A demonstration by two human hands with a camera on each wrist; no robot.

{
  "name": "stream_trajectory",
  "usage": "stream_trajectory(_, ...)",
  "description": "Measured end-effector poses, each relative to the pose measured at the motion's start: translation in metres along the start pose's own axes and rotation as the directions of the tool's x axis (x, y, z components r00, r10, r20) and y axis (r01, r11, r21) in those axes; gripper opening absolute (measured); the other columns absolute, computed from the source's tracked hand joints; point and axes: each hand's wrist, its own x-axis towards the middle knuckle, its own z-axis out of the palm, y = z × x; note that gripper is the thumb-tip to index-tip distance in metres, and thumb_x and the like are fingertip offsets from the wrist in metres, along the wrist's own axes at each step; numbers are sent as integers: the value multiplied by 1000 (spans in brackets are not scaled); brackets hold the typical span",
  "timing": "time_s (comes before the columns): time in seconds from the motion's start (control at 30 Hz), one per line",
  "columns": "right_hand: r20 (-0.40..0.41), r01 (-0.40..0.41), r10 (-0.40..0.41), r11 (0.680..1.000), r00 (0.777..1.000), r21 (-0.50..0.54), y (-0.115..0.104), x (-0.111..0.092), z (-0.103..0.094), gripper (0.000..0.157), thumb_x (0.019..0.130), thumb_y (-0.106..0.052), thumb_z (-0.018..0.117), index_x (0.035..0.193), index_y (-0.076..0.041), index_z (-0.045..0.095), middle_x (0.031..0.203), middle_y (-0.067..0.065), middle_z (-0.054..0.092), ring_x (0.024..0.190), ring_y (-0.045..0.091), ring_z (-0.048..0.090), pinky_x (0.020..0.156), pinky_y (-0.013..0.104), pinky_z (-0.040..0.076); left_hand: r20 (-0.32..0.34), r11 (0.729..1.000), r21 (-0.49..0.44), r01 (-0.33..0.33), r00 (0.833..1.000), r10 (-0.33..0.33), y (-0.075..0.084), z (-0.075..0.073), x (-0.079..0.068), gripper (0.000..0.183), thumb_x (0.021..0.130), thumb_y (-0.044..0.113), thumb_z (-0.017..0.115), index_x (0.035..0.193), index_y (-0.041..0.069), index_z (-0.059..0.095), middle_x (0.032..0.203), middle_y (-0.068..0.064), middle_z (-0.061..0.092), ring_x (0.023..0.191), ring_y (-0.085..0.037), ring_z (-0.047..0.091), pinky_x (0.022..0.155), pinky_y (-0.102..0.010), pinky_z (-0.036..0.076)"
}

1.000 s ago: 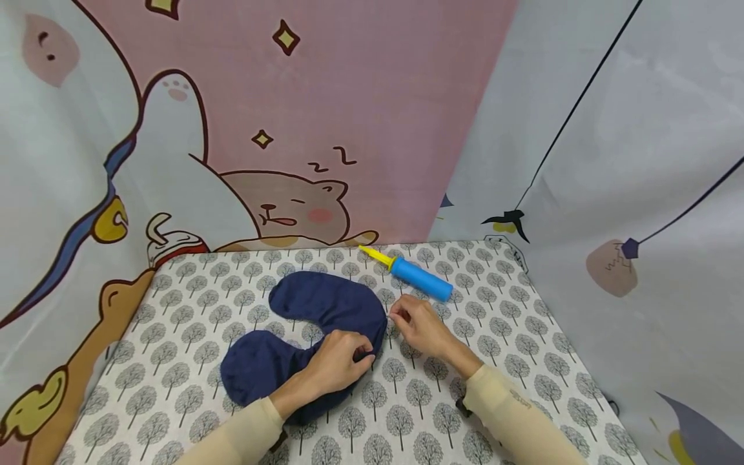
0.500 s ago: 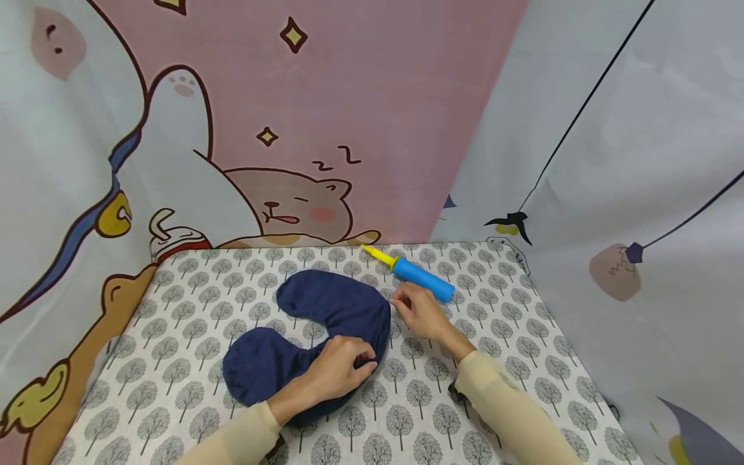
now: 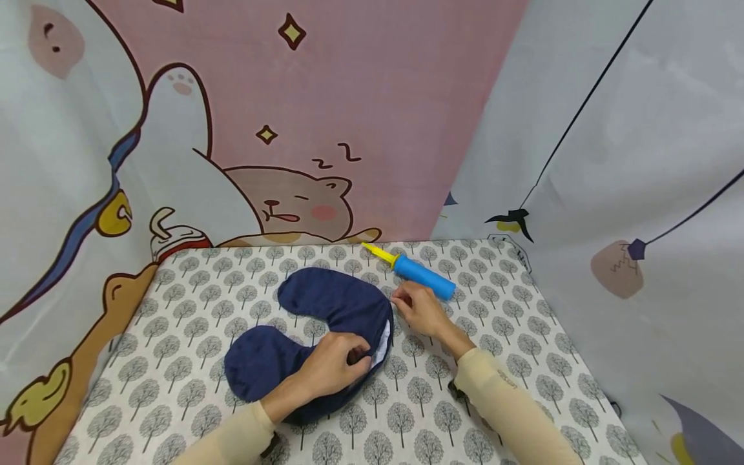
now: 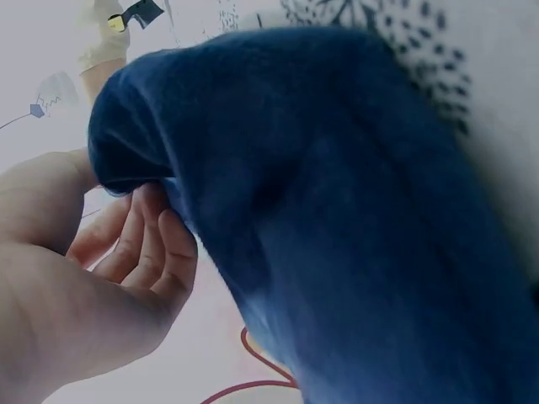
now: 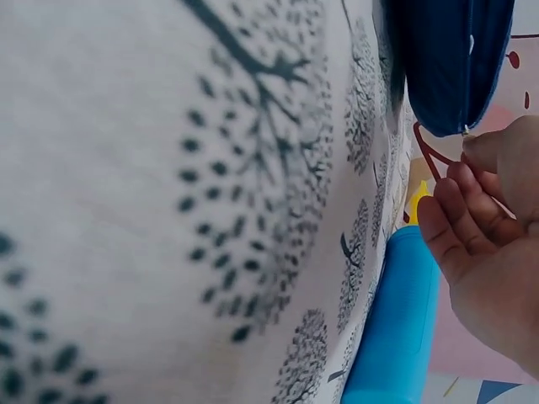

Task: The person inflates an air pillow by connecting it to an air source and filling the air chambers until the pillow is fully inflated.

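Note:
A navy U-shaped neck pillow [image 3: 331, 300] lies on the table, its open side facing left. Along its right outer edge runs a zipper, and a white strip [image 3: 381, 342] shows in the gap there. My left hand [image 3: 334, 358] grips the pillow's edge beside that gap, thumb and fingers curled on the fabric; the left wrist view has the fingertips partly hidden behind the cloth. At the far right end of the edge my right hand [image 3: 418, 309] pinches the small zipper pull [image 5: 466, 132] between thumb and forefinger, its other fingers curled loosely.
A blue hand pump [image 3: 425, 278] with a yellow nozzle [image 3: 378, 252] lies just beyond my right hand. The tabletop cloth [image 3: 494, 400] is white with printed trees. Cartoon-printed curtains [image 3: 372, 116] stand behind the table and at both sides.
My right hand has shifted slightly away along the pillow's edge. The white strip, hidden before, now shows between the hands as the zippered edge gapes. My left hand keeps its grip.

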Motion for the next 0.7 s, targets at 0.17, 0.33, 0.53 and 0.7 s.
stream_trajectory(0.17, 14, -19, 19, 1000, 1000, -10, -2, -4, -4, 9, 104, -8, 80, 112, -5, 81, 96, 6, 77, 80, 10, 67, 72, 26, 57, -14, 999, 14, 35, 999, -35, -1, -8, -9, 10, 95, 11, 84, 104, 7, 85, 86, -1, 80, 73, -3, 69, 69, -21, 56)
stream_trajectory(0.33, 3, -16, 16, 1000, 1000, -3, -8, -16, -10, 18, 102, -10, 82, 118, -3, 81, 105, 8, 81, 91, 19, 75, 81, 34, 63, -40, 999, -2, 49, 998, -49, -5, -17, -16, 7, 97, 14, 87, 100, 9, 84, 81, 3, 78, 71, 2, 66, 69, -20, 57)
stream_trajectory(0.53, 24, 83, -84, 996, 996, 30, -28, -33, -13, 12, 102, -11, 83, 113, -7, 81, 114, 6, 81, 102, 28, 77, 88, 41, 62, -72, 995, -53, 82, 994, -86, -15, -33, -19, 5, 100, 18, 86, 98, 14, 84, 80, 7, 77, 69, 6, 64, 68, -21, 57)
stream_trajectory(0.7, 81, 120, -129, 986, 988, 112, -49, -42, -11, 8, 103, -11, 82, 110, -7, 81, 108, 3, 80, 96, 23, 77, 83, 40, 66, -80, 991, -84, 105, 990, -112, -21, -42, -20, 12, 102, 22, 85, 91, 20, 82, 80, 10, 77, 71, 4, 67, 69, -21, 57)
